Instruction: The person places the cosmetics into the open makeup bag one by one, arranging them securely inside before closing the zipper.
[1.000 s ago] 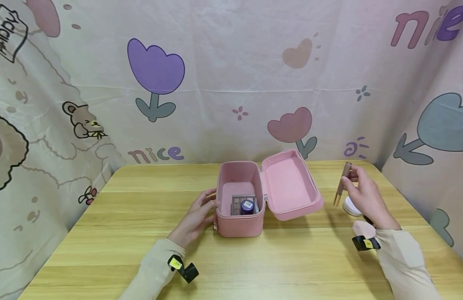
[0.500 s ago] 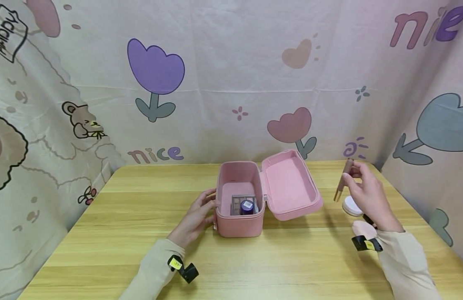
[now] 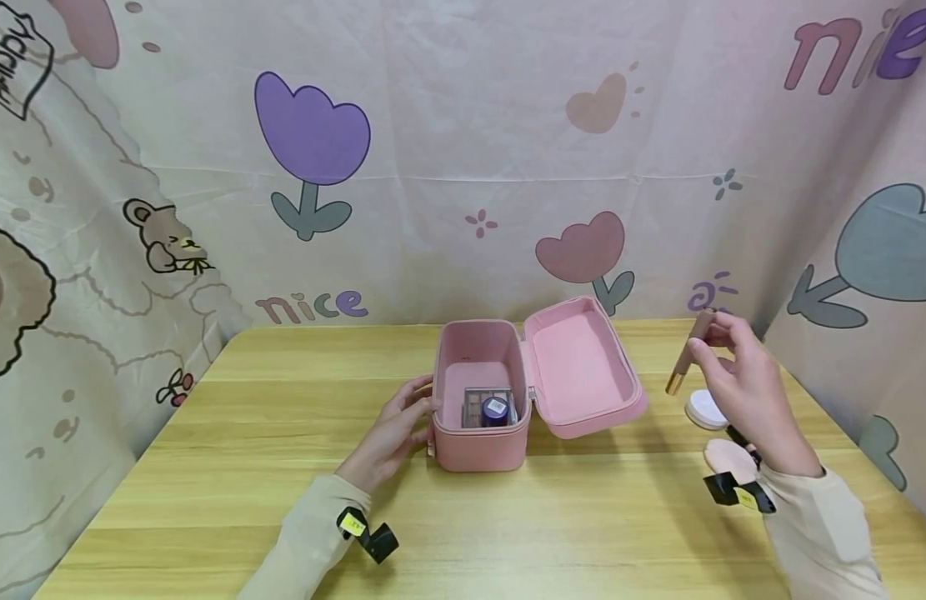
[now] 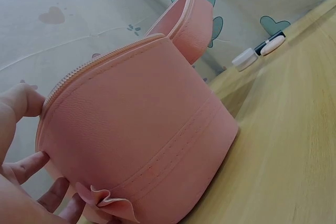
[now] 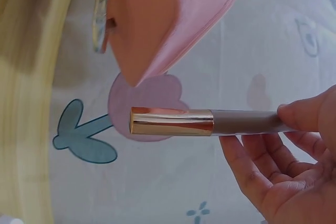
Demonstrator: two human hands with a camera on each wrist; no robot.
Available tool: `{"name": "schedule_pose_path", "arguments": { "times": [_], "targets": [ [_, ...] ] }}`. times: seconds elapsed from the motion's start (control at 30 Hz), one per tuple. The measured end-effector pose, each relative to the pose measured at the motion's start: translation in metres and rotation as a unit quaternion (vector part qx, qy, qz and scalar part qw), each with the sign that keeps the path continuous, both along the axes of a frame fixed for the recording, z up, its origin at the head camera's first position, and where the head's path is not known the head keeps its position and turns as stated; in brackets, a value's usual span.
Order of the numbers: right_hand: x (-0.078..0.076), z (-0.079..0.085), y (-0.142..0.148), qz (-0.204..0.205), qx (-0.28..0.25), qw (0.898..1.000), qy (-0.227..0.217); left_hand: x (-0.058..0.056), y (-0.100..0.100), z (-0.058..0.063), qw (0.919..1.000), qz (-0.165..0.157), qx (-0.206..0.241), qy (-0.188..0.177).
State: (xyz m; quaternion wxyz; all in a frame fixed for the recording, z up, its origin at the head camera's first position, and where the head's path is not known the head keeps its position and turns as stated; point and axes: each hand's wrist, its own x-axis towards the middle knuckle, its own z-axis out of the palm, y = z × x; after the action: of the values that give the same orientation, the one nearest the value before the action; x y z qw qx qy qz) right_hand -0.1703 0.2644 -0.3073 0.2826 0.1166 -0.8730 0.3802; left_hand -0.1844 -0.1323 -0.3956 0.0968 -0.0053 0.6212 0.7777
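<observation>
A pink makeup case [image 3: 480, 450] stands on the table, its lid [image 3: 583, 367] folded out to the right. My left hand [image 3: 391, 433] rests its fingertips against the case's left side; in the left wrist view they touch near the zipped rim [image 4: 100, 61]. Inside the case lie an eyeshadow palette [image 3: 473, 408] and a round dark blue jar [image 3: 495, 412] with a white label. Right of the lid, my right hand [image 3: 748, 392] pinches a slim brown cosmetic tube [image 5: 247, 121] with a gold end, tilted in the air with the gold end down.
Beneath and beside my right hand, a round white container [image 3: 705, 410], a pale pink oval puff [image 3: 729, 461] and a dark slim item [image 3: 736, 435], partly hidden by the wrist, lie on the table. A printed cloth [image 3: 432, 108] hangs behind the table [image 3: 312, 358].
My right hand, holding the brown tube, has risen slightly and shifted a little to the right, with the tube tilting more. My left hand and the case stay put.
</observation>
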Motion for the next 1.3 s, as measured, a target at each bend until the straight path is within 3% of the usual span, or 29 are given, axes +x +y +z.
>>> {"name": "schedule_pose_path", "arguments": {
  "times": [0.17, 0.3, 0.57, 0.7, 0.87, 1.1, 1.3],
  "targets": [
    [0.008, 0.007, -0.007, -0.006, -0.019, 1.000, 0.003, 0.000, -0.001, 0.000, 1.0000, -0.003, 0.000, 0.000],
    [0.015, 0.014, -0.013, 0.020, -0.042, 0.999, 0.023, -0.001, -0.003, 0.001, 0.9999, -0.013, 0.008, -0.002],
    [0.034, 0.027, -0.028, 0.063, -0.061, 0.994, 0.068, -0.002, -0.016, 0.001, 0.9968, -0.080, -0.001, 0.002],
    [0.041, 0.029, -0.035, 0.078, -0.060, 0.990, 0.102, -0.003, -0.020, 0.002, 0.9952, -0.096, -0.015, 0.009],
    [0.041, 0.029, -0.040, 0.089, -0.064, 0.984, 0.140, -0.004, -0.022, 0.002, 0.9955, -0.093, -0.018, 0.008],
    [0.040, 0.030, -0.044, 0.084, -0.050, 0.984, 0.149, -0.006, -0.021, 0.002, 0.9951, -0.098, -0.013, 0.009],
    [0.042, 0.031, -0.046, 0.088, -0.076, 0.980, 0.161, -0.007, -0.022, 0.001, 0.9945, -0.102, -0.020, 0.014]
  ]
}}
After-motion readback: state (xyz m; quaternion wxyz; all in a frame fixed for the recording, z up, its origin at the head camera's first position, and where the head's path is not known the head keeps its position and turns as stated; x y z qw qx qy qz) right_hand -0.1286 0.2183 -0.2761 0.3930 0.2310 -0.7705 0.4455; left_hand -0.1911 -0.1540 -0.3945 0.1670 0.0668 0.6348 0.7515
